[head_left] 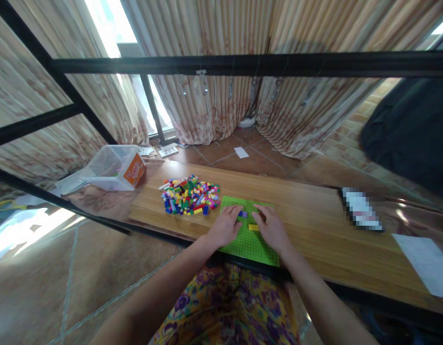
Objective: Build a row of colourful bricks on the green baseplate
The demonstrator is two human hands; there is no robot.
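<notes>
A bright green studded baseplate (239,247) lies at the front edge of the wooden bench, under both hands. My left hand (226,229) rests over its left part, fingers stretched forward and thumb apart, with the fingertips beside a small purple brick (244,214). Over the right part, my right hand (271,226) has its fingers curved and apart, nothing visible between them. Close to its thumb a yellow brick (253,227) sits on the plate, its right end partly covered by the hand. Left of the plate lies a heap of mixed coloured bricks (191,195).
A clear plastic box (113,165) with an orange label stands at the bench's left end. On the right lie a blurred-out phone-like object (361,208) and a white paper sheet (426,263). A black metal bar (221,65) crosses beyond the bench, before curtains (214,105).
</notes>
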